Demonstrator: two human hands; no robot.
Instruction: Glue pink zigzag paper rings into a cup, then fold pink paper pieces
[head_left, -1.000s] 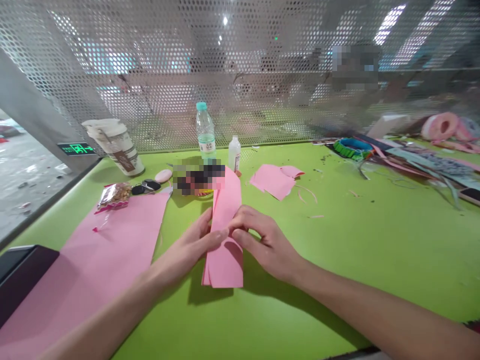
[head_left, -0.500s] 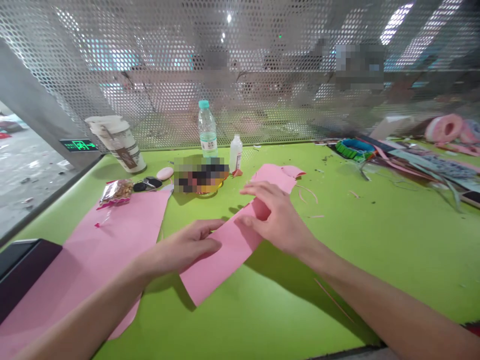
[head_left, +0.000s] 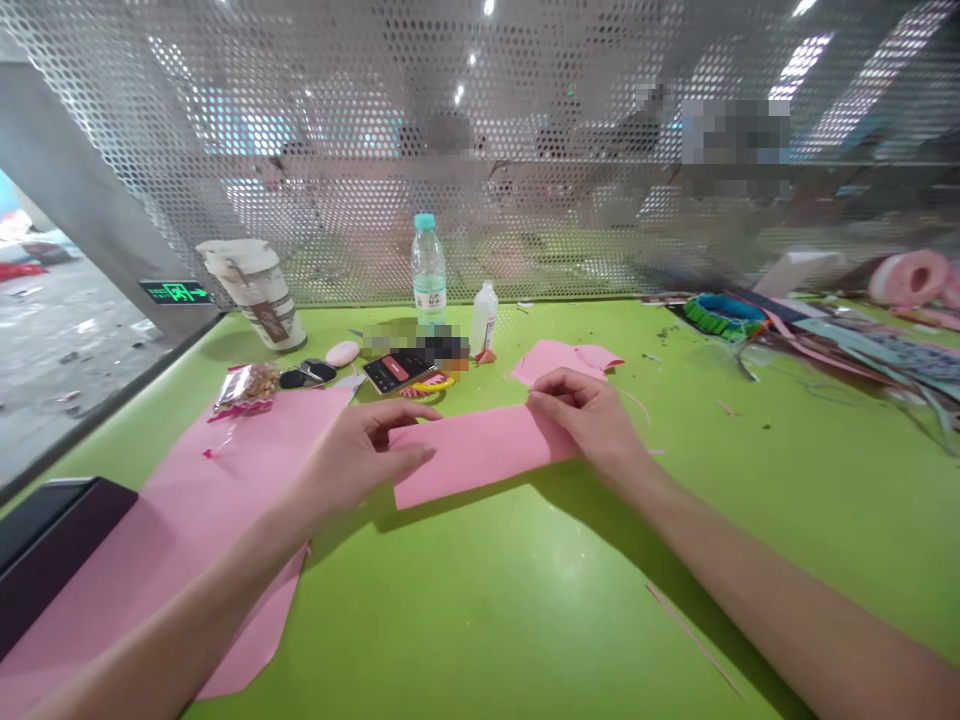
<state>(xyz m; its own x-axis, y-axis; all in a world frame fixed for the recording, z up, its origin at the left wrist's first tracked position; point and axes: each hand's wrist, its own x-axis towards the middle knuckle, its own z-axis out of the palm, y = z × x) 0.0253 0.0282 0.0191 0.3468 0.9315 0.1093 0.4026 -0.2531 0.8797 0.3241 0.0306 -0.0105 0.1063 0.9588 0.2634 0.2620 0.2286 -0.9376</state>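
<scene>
Both hands are on the pink strip (head_left: pixel 472 455), out in front over the green tabletop (head_left: pixel 750 540), long side running left to right. The left hand (head_left: pixel 364 455) has the left end — thumb on the near face, fingers reaching round behind — while the right hand (head_left: pixel 581 415) pinches the upper edge towards the other end. Gripping it at both ends probably keeps the limp piece straight and its face square to the person. A shadow lies below, though whether the lower edge touches the table, I can't tell.

Over on the left, a large pink sheet (head_left: pixel 247 480) lies flat, a snack bag (head_left: pixel 245 388) on its far edge and a dark box (head_left: pixel 67 550) at its left; they may serve as weights, or simply be parked there. The cup (head_left: pixel 255 295) and water bottle (head_left: pixel 429 275) stand at the back, likely to leave working room.

Now for what's hidden: most of the left fingers are behind the strip, and the right hand covers its right end, so fold or single layer is hard to call. Blurred blocks mask part of the phone (head_left: pixel 397 370) — and the box is cut off by the frame.
</scene>
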